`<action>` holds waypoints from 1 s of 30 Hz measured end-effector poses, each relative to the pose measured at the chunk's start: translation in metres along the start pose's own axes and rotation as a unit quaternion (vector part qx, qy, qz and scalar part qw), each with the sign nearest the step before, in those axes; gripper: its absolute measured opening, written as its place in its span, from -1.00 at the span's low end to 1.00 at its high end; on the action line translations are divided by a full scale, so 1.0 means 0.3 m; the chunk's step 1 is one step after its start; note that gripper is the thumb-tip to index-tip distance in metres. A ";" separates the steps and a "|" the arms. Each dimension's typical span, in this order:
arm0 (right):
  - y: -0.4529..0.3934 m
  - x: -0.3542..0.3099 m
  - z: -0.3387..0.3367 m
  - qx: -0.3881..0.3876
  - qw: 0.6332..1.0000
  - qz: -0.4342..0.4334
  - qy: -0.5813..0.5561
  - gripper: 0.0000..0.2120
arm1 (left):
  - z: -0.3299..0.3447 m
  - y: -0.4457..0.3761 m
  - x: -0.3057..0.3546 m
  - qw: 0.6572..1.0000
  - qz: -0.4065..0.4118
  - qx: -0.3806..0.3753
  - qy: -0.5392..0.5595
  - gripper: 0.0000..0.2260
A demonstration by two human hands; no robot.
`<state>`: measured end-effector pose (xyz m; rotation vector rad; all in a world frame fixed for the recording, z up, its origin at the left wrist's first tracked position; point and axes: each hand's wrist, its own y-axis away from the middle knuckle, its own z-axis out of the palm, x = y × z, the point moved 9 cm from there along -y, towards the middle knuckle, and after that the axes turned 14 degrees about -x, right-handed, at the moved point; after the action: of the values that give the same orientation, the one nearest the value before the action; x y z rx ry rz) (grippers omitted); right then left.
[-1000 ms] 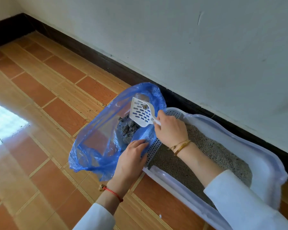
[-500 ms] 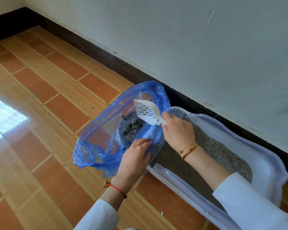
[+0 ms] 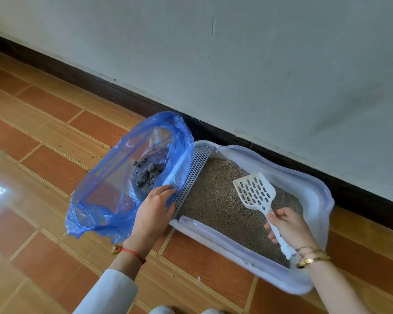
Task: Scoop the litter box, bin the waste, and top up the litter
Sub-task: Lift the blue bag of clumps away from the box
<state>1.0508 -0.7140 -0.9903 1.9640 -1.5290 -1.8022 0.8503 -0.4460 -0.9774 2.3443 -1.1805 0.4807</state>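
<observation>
White slotted scoop (image 3: 254, 191), now empty, back over litter box (image 3: 313, 191) at right, gripped by right hand (image 3: 288, 225). Dumped clumps (image 3: 149, 175) lying in blue bag (image 3: 95, 200), left hand (image 3: 153, 211) pinching its rim. Ready for another pass.

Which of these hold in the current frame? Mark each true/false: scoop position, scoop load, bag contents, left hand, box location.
1. The scoop is over the blue bag. False: it is over the litter box, held by the right hand.
2. The scoop carries clumps. False: it looks empty.
3. Dark clumps lie inside the bag. True.
4. The left hand holds the bag's edge by the box's grated step. True.
5. The box sits mid-room. False: it is against the wall.
</observation>
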 end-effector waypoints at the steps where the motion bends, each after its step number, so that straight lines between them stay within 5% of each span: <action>1: 0.000 0.017 -0.004 0.000 1.000 0.008 -0.005 -0.90 | 0.002 -0.001 0.004 1.000 -0.002 0.000 -0.002 -0.64; 12: -0.083 0.153 0.041 -0.048 0.988 0.097 0.107 -0.96 | 0.026 0.002 0.033 1.000 -0.011 -0.007 -0.020 -0.64; 15: -0.091 0.164 0.042 -0.054 0.974 0.114 0.189 -0.83 | 0.031 0.000 0.027 1.000 -0.014 -0.009 -0.018 -0.63; 28: -0.085 0.011 0.051 -0.039 0.940 0.041 0.336 -0.89 | 0.036 -0.008 0.010 1.000 -0.010 -0.008 -0.015 -0.62; 30: -0.081 -0.060 0.061 -0.016 0.951 0.002 0.309 -0.77 | 0.033 -0.005 0.011 1.000 -0.007 -0.009 -0.009 -0.62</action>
<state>1.0542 -0.6797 -0.9984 2.2026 -1.2703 -1.0290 0.8542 -0.4530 -0.9842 2.3450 -1.1707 0.4422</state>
